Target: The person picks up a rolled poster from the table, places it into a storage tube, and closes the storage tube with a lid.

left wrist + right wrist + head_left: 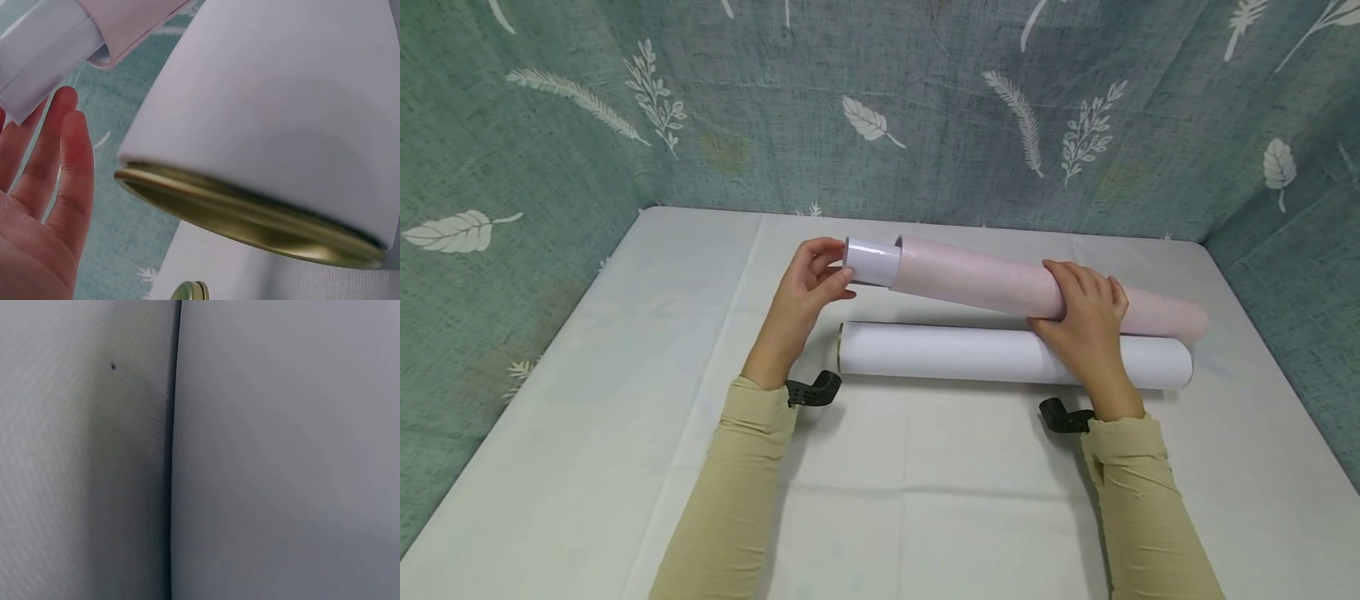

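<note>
A glossy white roll [872,262] sticks out of the left end of a pink roll of paper [977,275]. My left hand [801,292] pinches the white roll's outer end between thumb and fingers. Over the pink roll, right of its middle, my right hand [1086,317] lies with fingers across the far side and thumb on the near side, gripping it. Just nearer to me, a thick white tube [940,352] lies sideways on the table. Its gold metal rim [250,212] shows large in the left wrist view. The right wrist view holds only the tube's side [287,450] and white cloth.
A white cloth with fold creases covers the table [865,517]. Green fabric with white leaf prints [820,108] hangs behind it and along both sides. A small gold-rimmed object [190,290] peeks in at the bottom of the left wrist view.
</note>
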